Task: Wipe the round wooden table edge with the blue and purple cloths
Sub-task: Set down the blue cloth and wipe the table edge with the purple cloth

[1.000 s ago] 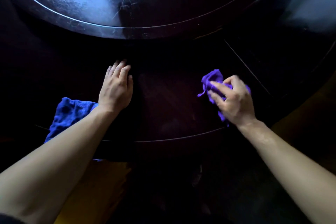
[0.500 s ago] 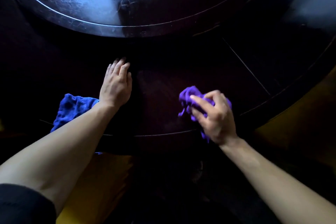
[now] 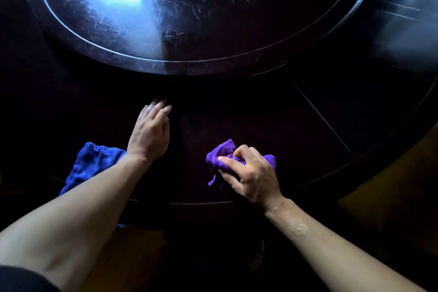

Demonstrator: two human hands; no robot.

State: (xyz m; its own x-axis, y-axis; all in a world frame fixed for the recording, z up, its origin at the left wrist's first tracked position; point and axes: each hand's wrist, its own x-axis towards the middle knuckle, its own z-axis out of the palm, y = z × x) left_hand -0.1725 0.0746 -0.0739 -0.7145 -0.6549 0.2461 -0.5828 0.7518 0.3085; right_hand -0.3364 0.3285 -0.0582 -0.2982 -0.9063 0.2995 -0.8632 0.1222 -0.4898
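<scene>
A dark round wooden table (image 3: pixel 308 130) fills the view, its near edge curving below my hands. My right hand (image 3: pixel 251 175) grips a bunched purple cloth (image 3: pixel 221 155) and presses it on the tabletop close to the near edge. My left hand (image 3: pixel 150 133) lies flat on the table with fingers together and holds nothing. A blue cloth (image 3: pixel 91 166) lies crumpled near the edge, left of my left wrist and partly hidden under my left forearm.
A raised round turntable (image 3: pixel 189 31) with scratches and a bright glare sits in the middle of the table beyond my hands. Yellowish floor (image 3: pixel 388 201) shows beyond the table edge at right and below left.
My right hand has slid the purple cloth leftward and nearer to the table edge. The left hand and blue cloth stay in place. The view has tilted up a little.
</scene>
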